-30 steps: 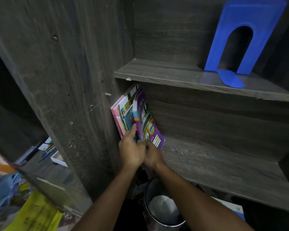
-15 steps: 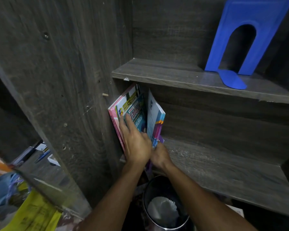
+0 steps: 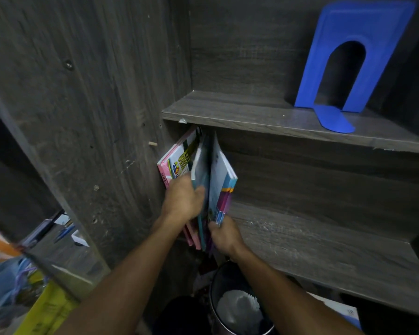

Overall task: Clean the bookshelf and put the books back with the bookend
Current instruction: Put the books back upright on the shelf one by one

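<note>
Down at the far left you've got a messy heap [image 3: 46, 308]: something yellow, some blue cloth, an orange bit. Just past it is a low surface with a couple of pens [image 3: 64, 232] on it, too dim to say much more. Next comes the bookshelf's tall side panel [image 3: 94, 117], dark wood grain, with a little wooden peg [image 3: 153, 143] sticking out near its front edge. Right up against that panel, at the left end of the lower shelf [image 3: 312, 250], stand the books [image 3: 179, 160]. They're a small bundle, tilted, with their tops tucked under the upper shelf [image 3: 240, 110] and their near corners hanging out past the lower shelf's front edge. Your left hand [image 3: 180, 201] is on the left part of the bundle. It's kinda blurry, but the fingers vanish behind the teal book [image 3: 201, 165] and the thumb sits on its near side, so it looks to be gripping that one. The white-backed book [image 3: 221, 172] on the right fans away from the rest, and your right hand [image 3: 224, 234] pinches its bottom near corner between thumb and curled fingers. Below, between your forearms, there's a dark round bin [image 3: 212, 301] with something pale and crumpled inside. Way over on the right of the upper shelf, well apart from the books, the blue bookend [image 3: 358, 22] stands upright — foot tongue pointing toward you.
</note>
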